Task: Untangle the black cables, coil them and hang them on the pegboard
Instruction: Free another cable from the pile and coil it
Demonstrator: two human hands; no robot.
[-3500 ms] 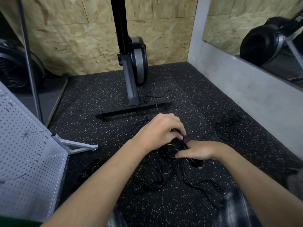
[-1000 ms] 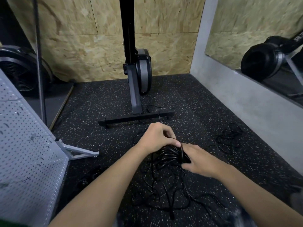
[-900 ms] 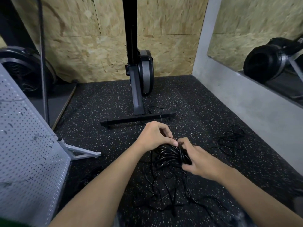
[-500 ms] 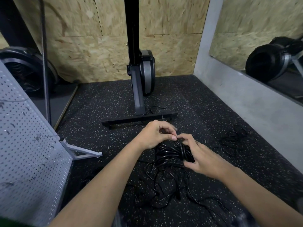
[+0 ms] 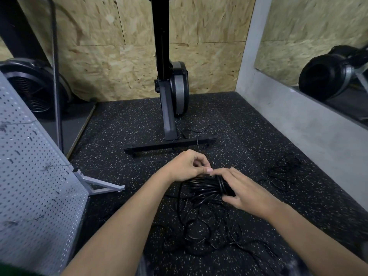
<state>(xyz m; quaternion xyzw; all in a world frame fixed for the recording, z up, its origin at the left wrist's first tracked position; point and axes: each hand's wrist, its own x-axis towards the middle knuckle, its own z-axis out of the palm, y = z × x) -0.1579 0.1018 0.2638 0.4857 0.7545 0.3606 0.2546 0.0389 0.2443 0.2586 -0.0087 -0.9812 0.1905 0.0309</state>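
Your right hand point(image 5: 245, 193) clasps the cable coil point(image 5: 205, 187) over the floor point(image 5: 119, 126); your left hand point(image 5: 185, 166) fingers pinch at its top. Keep that clasp firm, feeding the loose cable point(image 5: 199, 232) into even loops.

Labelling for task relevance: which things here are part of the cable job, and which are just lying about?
In the job: coiled bundle, held by left hand and right hand; loose tangle on the floor beneath; smaller tangle to the right; pegboard.
Just there: exercise machine; black fan wheel at left; wall mirror.
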